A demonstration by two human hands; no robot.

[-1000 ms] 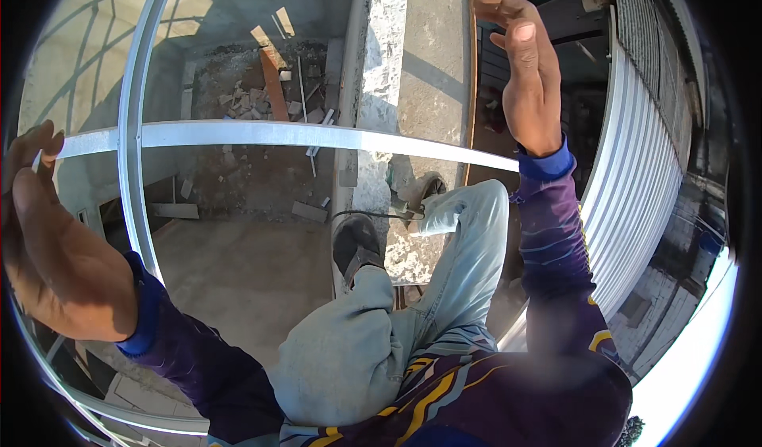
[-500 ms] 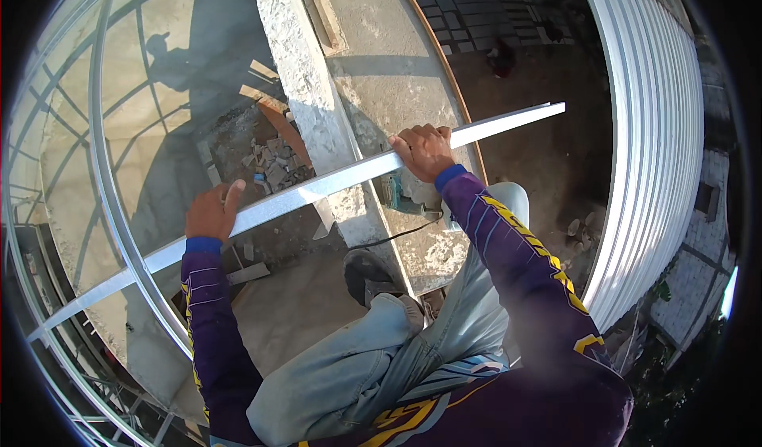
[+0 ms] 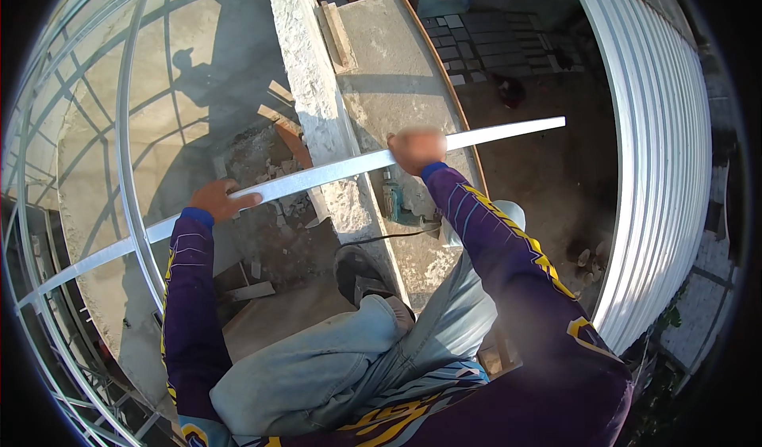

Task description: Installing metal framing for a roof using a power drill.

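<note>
A long, shiny galvanized metal channel [image 3: 317, 176] crosses in front of me, running from the lower left up to the right. My left hand [image 3: 216, 201] is closed round it left of the wall, with the thumb lying along the bar. Farther right, my right hand [image 3: 418, 152] grips the same channel from above, its fingers blurred. The channel passes over the rough concrete wall top [image 3: 305, 70], and its right end sticks out past the ledge. Below my right hand, a teal power tool [image 3: 392, 196] with a black cord rests on the concrete ledge [image 3: 397, 90].
Curved metal framing [image 3: 127, 130] stands at my left, with the channel passing by it. Rubble [image 3: 290, 201] lies below, left of the wall. White corrugated sheeting [image 3: 659, 161] rises at the right. Beyond the ledge's edge the ground drops well below. My shoe [image 3: 361, 272] is by the wall.
The channel has turned a little, lying flatter across the view, its left end higher and its right end lower. My left thumb has gone from upright to along the bar. The view has shifted slightly.
</note>
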